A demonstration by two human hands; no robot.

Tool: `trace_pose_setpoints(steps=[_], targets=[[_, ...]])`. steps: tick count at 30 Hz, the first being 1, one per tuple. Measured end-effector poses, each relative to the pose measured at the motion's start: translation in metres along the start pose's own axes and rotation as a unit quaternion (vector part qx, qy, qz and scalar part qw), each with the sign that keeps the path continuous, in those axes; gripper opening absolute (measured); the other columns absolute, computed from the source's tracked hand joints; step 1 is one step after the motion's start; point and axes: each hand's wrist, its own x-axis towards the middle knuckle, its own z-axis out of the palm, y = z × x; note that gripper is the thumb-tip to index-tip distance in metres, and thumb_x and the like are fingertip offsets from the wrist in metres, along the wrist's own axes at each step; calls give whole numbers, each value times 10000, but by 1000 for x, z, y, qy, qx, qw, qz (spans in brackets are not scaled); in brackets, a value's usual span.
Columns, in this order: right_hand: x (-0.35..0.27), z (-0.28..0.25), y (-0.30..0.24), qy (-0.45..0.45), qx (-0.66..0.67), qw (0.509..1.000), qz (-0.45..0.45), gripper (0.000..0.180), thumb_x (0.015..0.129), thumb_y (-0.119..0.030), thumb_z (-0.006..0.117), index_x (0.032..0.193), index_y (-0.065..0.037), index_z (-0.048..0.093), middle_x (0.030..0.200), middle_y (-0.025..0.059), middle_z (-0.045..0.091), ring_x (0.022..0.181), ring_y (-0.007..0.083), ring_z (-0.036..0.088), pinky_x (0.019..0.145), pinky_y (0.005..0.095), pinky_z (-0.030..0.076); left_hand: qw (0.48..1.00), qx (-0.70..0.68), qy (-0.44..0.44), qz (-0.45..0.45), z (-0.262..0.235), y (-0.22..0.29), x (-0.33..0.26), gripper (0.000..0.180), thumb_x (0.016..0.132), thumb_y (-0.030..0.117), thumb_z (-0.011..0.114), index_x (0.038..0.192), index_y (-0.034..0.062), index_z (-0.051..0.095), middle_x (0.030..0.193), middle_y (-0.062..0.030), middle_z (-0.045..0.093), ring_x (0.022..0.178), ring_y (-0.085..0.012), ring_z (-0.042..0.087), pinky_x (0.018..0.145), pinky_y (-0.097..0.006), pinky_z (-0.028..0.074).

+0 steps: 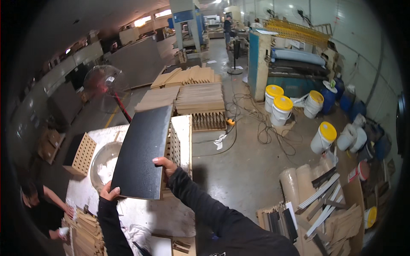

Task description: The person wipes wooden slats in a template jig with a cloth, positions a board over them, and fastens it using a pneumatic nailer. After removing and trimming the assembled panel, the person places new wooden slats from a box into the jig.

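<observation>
A large black rectangular panel (141, 149) is held tilted over the white worktable (173, 215). My left hand (109, 192) grips its lower left corner, fingers hidden beneath. On its right edge, my right hand (165, 166) has the thumb on top, with the other fingers out of sight. Partly hidden behind the panel is a tan board or block with rows of holes (173, 145); whether it touches the panel I cannot tell. To the left stands a similar black-sided block with a perforated tan face (82, 154). Between them sits a round basin (95, 173) with white cloth inside.
At lower left, a co-worker's hands (64, 222) hold white cloths near stacked wooden strips (87, 234). A fan (106, 81) stands beyond the table. Stacked tan boards (198, 98), loose cables (265, 132), yellow-lidded buckets (282, 112) and scrap strips (322, 209) lie around.
</observation>
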Motion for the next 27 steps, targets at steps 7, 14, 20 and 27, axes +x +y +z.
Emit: trace_pose_setpoints(steps=[7,14,20,27], targets=[[76,-57,25,313,-148,930,-124,274,789,-193,561,948,29,537,837,71,583,762,153,541,735,277,416,925,-355,76,114,32,-49,58,474,754,161,553,1167,-44,447,1078,-116,550,946,-233,549,848,-334,427],[74,-73,13,406,-439,776,-202,749,746,-249,588,1306,69,204,1268,258,326,1192,337,324,992,358,256,942,-311,29,123,12,-98,97,411,805,223,529,1113,-48,501,1061,-115,552,942,-211,538,838,-308,416],[18,-88,12,291,-477,769,-311,606,866,-311,459,1293,68,256,1339,240,247,1246,320,248,1025,353,201,964,-23,249,92,-6,-171,118,377,838,429,482,812,54,506,738,0,447,685,-123,410,607,-250,342],[6,-68,80,205,-409,820,-343,789,844,-485,404,1326,77,130,1393,247,106,1307,317,100,1054,359,85,919,-40,385,74,58,-157,128,435,850,381,503,943,-29,613,749,-63,613,680,-146,528,687,-282,434]])
